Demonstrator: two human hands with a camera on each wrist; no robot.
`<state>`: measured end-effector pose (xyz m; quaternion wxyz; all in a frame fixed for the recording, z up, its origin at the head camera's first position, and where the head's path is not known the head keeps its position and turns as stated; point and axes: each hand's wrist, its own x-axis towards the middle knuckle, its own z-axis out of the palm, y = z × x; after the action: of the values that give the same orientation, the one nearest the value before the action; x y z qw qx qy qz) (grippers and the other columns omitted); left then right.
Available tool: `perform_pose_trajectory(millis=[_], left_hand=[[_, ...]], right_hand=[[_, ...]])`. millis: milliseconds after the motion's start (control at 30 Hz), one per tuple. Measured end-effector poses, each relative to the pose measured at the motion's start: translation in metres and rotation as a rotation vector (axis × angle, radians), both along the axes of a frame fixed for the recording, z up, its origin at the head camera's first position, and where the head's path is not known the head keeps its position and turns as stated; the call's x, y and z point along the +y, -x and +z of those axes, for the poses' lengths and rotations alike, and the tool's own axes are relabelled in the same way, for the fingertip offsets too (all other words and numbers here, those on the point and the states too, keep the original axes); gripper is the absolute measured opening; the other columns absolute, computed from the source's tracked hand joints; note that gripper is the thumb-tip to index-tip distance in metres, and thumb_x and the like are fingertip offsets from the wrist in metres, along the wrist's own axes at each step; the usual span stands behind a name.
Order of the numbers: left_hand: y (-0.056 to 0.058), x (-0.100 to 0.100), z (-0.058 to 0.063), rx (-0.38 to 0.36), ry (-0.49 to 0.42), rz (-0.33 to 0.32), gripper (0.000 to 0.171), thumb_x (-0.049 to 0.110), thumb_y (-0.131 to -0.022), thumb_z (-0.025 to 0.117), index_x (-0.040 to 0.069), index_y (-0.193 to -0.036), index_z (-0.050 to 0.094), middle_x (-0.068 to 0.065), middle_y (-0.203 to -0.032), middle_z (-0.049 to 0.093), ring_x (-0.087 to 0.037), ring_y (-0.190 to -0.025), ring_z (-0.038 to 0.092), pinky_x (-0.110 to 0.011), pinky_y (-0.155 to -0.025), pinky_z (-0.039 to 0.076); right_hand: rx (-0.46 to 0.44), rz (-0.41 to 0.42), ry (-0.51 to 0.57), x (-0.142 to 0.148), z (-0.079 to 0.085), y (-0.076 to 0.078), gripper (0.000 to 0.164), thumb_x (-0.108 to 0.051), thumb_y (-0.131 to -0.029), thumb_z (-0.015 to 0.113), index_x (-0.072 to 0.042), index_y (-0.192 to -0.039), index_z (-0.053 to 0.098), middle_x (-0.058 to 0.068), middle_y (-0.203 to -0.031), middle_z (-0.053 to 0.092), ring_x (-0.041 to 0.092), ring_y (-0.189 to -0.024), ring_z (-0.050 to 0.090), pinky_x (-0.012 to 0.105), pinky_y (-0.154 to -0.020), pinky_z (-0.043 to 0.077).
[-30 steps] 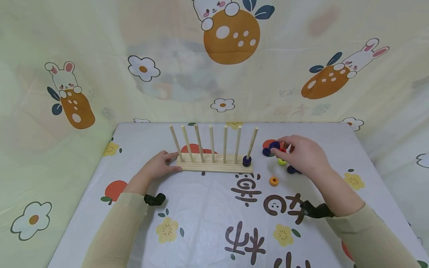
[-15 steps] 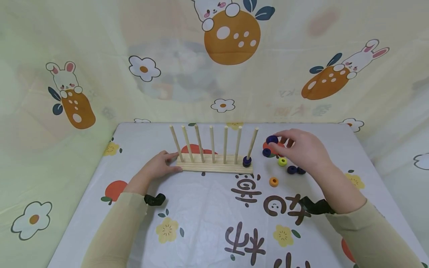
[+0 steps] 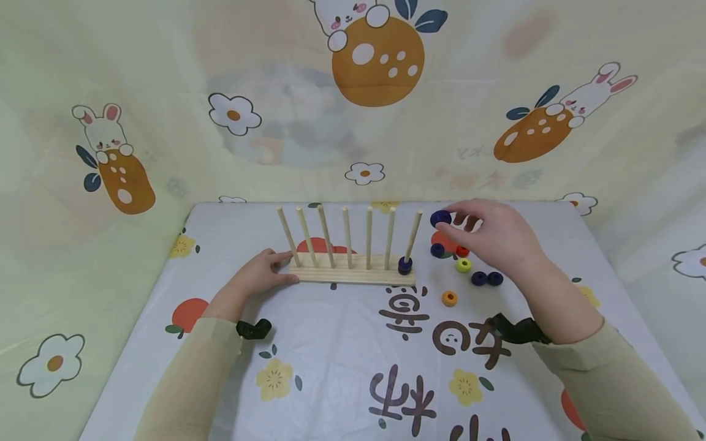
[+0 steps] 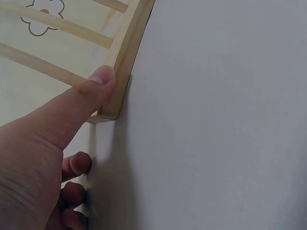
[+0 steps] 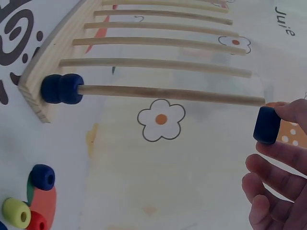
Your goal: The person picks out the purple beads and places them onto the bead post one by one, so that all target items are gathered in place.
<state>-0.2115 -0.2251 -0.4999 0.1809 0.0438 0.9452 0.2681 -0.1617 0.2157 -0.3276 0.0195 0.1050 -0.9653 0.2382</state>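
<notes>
A wooden rack (image 3: 353,275) with several upright pegs stands on the table. Two dark blue beads (image 3: 405,266) are stacked at the foot of its rightmost peg (image 5: 168,93). My left hand (image 3: 259,274) grips the rack's left end, thumb on the front edge in the left wrist view. My right hand (image 3: 496,236) pinches another dark blue bead (image 5: 267,125) between thumb and fingertip. In the right wrist view that bead is close to the rightmost peg's tip, apart from it. The other right fingers are loosely curled.
Right of the rack lie loose beads: an orange bead (image 3: 449,298), a yellow bead (image 3: 463,265), a red bead (image 3: 462,251) and several blue ones, such as a blue bead (image 3: 437,250). A patterned cloth (image 3: 331,367) covers the table, and a curtain (image 3: 298,141) hangs behind.
My right hand has lifted the blue bead off the table and carried it up and left toward the rightmost peg's tip. The left hand has stayed on the rack's end.
</notes>
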Motion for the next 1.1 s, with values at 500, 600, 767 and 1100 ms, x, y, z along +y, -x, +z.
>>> perform_pose_trajectory(millis=[500,600,767,1100], left_hand=[[-0.001,0.001,-0.001,-0.002,0.003,0.009,0.083,0.052,-0.077,0.081,0.028,-0.149,0.047,-0.008,-0.109,0.049,-0.025,-0.097,0.047,-0.039,-0.080,0.041],[-0.002,0.001,0.000,-0.006,0.004,0.009,0.083,0.051,-0.077,0.081,0.028,-0.149,0.046,-0.008,-0.108,0.049,-0.025,-0.097,0.047,-0.039,-0.079,0.041],[-0.002,0.002,0.001,-0.004,0.009,0.010,0.083,0.051,-0.077,0.081,0.028,-0.149,0.046,-0.008,-0.108,0.049,-0.025,-0.098,0.047,-0.039,-0.080,0.041],[-0.001,0.001,-0.002,0.008,0.014,0.003,0.084,0.053,-0.078,0.080,0.027,-0.150,0.046,-0.008,-0.108,0.049,-0.025,-0.097,0.047,-0.039,-0.080,0.041]], right_hand=[[0.009,0.002,0.016,-0.015,0.016,0.003,0.055,-0.057,-0.089,0.066,-0.016,-0.126,0.068,0.006,-0.105,0.064,0.025,-0.096,0.056,0.039,-0.067,0.045],[0.004,-0.003,0.022,-0.018,0.017,0.004,0.056,-0.056,-0.089,0.065,-0.015,-0.128,0.067,0.007,-0.107,0.064,0.026,-0.098,0.056,0.039,-0.069,0.046],[-0.015,-0.008,0.024,-0.022,0.018,0.006,0.056,-0.056,-0.090,0.066,-0.014,-0.128,0.066,0.009,-0.108,0.064,0.028,-0.099,0.056,0.039,-0.068,0.047],[-0.026,0.015,0.017,-0.028,0.017,0.010,0.048,-0.049,-0.090,0.068,-0.017,-0.126,0.068,0.006,-0.106,0.064,0.026,-0.096,0.055,0.039,-0.066,0.046]])
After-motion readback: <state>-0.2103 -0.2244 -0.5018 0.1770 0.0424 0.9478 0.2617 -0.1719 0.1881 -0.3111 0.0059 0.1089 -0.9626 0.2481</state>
